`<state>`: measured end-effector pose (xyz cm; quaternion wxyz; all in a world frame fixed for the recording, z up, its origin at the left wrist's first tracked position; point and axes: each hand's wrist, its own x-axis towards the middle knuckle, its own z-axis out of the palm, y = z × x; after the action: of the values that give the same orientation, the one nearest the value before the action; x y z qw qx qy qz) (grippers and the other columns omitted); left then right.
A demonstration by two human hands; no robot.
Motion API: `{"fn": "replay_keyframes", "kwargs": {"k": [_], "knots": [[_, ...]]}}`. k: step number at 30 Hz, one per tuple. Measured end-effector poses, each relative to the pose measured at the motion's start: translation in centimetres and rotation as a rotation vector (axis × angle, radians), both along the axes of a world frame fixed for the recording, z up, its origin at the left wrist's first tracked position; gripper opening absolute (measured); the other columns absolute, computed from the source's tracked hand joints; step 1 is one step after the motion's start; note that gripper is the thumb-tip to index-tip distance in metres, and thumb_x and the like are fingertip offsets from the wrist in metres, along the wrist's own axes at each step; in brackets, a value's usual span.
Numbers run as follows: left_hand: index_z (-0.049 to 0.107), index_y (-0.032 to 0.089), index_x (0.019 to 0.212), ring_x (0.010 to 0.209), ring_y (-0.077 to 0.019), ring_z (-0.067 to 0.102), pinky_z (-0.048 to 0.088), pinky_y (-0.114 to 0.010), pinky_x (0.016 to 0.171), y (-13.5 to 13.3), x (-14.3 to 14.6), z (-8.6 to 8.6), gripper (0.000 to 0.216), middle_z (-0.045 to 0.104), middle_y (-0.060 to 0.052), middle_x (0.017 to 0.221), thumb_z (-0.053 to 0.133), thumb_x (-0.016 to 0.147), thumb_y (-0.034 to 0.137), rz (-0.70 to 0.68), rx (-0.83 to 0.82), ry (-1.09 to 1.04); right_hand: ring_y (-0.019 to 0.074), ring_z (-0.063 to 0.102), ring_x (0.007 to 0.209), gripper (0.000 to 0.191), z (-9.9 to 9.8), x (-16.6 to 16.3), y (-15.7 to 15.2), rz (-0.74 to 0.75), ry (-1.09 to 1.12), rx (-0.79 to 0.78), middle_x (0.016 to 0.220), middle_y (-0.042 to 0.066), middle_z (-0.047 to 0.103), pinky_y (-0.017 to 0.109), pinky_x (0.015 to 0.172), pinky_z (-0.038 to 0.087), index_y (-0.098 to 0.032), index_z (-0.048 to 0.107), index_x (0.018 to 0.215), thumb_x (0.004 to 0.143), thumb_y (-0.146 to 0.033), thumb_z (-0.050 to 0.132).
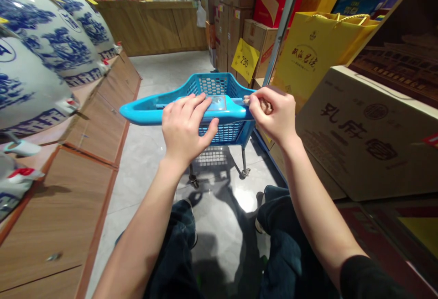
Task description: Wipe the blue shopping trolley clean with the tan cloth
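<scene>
A blue plastic shopping cart [219, 132] stands in front of me, its wide handle [147, 115] crossing the view. My left hand [186, 128] rests palm down on the handle, fingers stretched forward over it and thumb apart. At the handle's right end, my right hand [273, 112] is closed around a small brown, twisted thing [266, 106] that looks like a bundle of cord; part of it is hidden by the fingers. That hand touches or nearly touches the handle. A label panel [218, 103] shows on the cart just beyond my left fingers.
Large blue-and-white jars [65, 25] stand on a wooden cabinet [65, 189] at left. Cartons [369, 130], a yellow gift bag [308, 57] and a price sign [245, 60] line the right. The tiled floor [143, 162] runs between, toward a wooden counter [153, 27].
</scene>
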<state>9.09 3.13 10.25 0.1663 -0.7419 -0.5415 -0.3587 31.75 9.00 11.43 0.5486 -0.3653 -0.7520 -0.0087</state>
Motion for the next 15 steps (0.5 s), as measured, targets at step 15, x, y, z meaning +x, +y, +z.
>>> {"fn": "replay_keyframes", "kwargs": {"k": [15], "knots": [[0.065, 0.03, 0.137, 0.133, -0.0366, 0.057, 0.037, -0.059, 0.113, -0.1, -0.3, -0.2, 0.047, 0.067, -0.007, 0.142, 0.056, 0.092, 0.044, 0.017, 0.037, 0.029, 0.0154, 0.058, 0.061, 0.028, -0.6, 1.5, 1.7, 0.017, 0.099, -0.027, 0.065, 0.0, 0.064, 0.03, 0.061, 0.048, -0.022, 0.062, 0.07, 0.091, -0.04, 0.061]]}}
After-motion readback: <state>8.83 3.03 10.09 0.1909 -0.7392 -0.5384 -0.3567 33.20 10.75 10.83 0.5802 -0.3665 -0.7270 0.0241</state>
